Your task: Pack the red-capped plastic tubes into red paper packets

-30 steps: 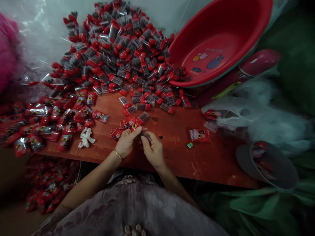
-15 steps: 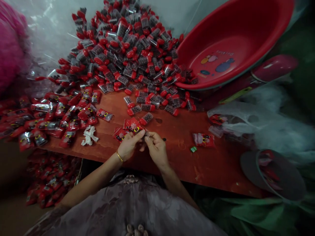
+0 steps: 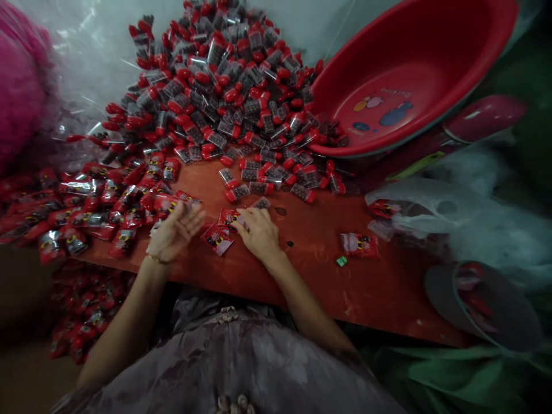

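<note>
My left hand (image 3: 175, 233), a bracelet at its wrist, is slightly blurred, with fingers spread and nothing in them. It is beside the heap of small red printed packets (image 3: 123, 241), close to one packet (image 3: 166, 202) lying at the heap's edge. My right hand (image 3: 260, 234) is palm down on the table, fingers bent and thumb tip at a flat red packet (image 3: 227, 217); its fingertips are partly hidden. Just beyond its knuckles lies a clear container with dark contents (image 3: 261, 203). A second flat packet (image 3: 217, 239) lies nearer me.
A large pile of clear, red-capped containers (image 3: 228, 109) covers the back of the table (image 3: 319, 287). A red basin (image 3: 414, 121) leans at the right rear. Right of my hands are another packet (image 3: 359, 245), a green scrap (image 3: 341, 261), plastic bags (image 3: 474, 213) and a grey tub (image 3: 444, 305).
My hands were together in front of me, working on a small packet. Now they are apart: my left hand has swung left to the heap and opened, and my right has come down over the flat packets.
</note>
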`<state>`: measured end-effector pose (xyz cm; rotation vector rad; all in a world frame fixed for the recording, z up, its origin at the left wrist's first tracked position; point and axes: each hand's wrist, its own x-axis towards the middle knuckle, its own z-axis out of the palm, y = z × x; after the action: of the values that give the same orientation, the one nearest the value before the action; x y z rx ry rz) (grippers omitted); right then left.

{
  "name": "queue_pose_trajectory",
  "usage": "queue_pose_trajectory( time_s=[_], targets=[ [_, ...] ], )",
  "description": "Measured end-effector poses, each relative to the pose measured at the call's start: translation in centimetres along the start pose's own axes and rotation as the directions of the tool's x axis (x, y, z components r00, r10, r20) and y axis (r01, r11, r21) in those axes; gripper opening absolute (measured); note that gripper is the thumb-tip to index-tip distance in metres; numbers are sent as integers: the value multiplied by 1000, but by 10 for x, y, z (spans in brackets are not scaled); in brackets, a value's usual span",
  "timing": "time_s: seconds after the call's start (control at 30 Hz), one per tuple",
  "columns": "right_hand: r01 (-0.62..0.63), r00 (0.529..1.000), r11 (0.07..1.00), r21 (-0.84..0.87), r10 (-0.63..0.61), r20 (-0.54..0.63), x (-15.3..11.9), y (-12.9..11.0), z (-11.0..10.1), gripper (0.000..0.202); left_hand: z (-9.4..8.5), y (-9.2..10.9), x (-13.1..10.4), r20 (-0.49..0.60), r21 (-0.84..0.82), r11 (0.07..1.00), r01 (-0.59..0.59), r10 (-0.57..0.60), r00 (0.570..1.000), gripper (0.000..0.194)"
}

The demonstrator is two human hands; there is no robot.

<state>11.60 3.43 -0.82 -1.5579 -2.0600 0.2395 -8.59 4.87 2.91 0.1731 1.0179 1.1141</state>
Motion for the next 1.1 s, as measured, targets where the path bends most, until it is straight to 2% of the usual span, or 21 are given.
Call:
queue_pose_trajectory(
  time_s=[0.07, 0.17, 0.27, 0.33, 0.37, 0.4, 0.47, 0.53, 0.67, 0.73, 0.77, 0.83, 0.9, 0.93, 1.0, 1.07, 1.1],
  targets=[
    [28, 999, 990, -141, -23, 39, 3, 5, 3, 32, -2, 20, 8, -81, -137, 987, -83, 73, 994, 39],
    [56, 996, 974, -221, -39, 81, 1, 10, 13, 28, 0, 27, 15, -40, -192, 979, -63, 57, 998, 57],
    [47, 997, 980, -195, -34, 72, -5, 10, 19, 24, 4, 8, 14, -32, -60, 998, -25, 24, 999, 46],
    [41, 998, 987, -155, -34, 45, -9, 10, 18, 22, 6, -11, 11, -71, 101, 990, -97, 104, 992, 36],
    [37, 999, 991, -132, -34, 24, -11, 9, 17, 22, 7, -20, 9, -84, 204, 963, -176, 197, 977, 35],
    [31, 1000, 994, -109, -31, -2, -12, 9, 15, 21, 8, -28, 7, -80, 321, 908, -270, 310, 947, 37],
    [16, 998, 997, -76, -20, -60, -12, 8, 12, 22, 9, -40, 4, -17, 553, 712, -433, 529, 848, 40],
    [0, 995, 997, -82, -8, -97, -11, 7, 12, 23, 10, -46, 3, 87, 724, 484, -491, 642, 762, 40],
    [14, 999, 989, -148, -19, -29, -7, 6, 19, 26, 10, -48, 6, 340, 853, 82, -515, 661, 669, 29],
    [45, 999, 988, -151, -45, 3, -6, 7, 22, 25, 9, -47, 7, 435, 856, -63, -514, 625, 649, 24],
    [54, 998, 988, -145, -55, 1, -6, 7, 22, 24, 8, -48, 7, 457, 855, -99, -509, 605, 652, 23],
    [50, 998, 991, -126, -56, -42, -8, 6, 20, 22, 7, -49, 6, 462, 854, -95, -512, 589, 662, 26],
    [29, 993, 995, -90, -39, -109, -10, 4, 15, 20, 7, -52, 4, 420, 847, 3, -532, 610, 671, 33],
    [18, 989, 997, -69, -28, -143, -11, 1, 11, 19, 9, -54, 3, 377, 840, 84, -536, 620, 688, 37],
    [2, 980, 1000, -19, -6, -201, -12, -3, 4, 19, 14, -57, 3, 296, 801, 277, -530, 587, 753, 40],
    [-5, 968, 998, 57, 19, -249, -15, -7, -4, 18, 22, -58, 4, 262, 720, 464, -517, 507, 821, 32],
    [-9, 962, 993, 118, 41, -269, -16, -8, -6, 17, 27, -59, 4, 264, 669, 539, -512, 472, 841, 27]
  ],
)
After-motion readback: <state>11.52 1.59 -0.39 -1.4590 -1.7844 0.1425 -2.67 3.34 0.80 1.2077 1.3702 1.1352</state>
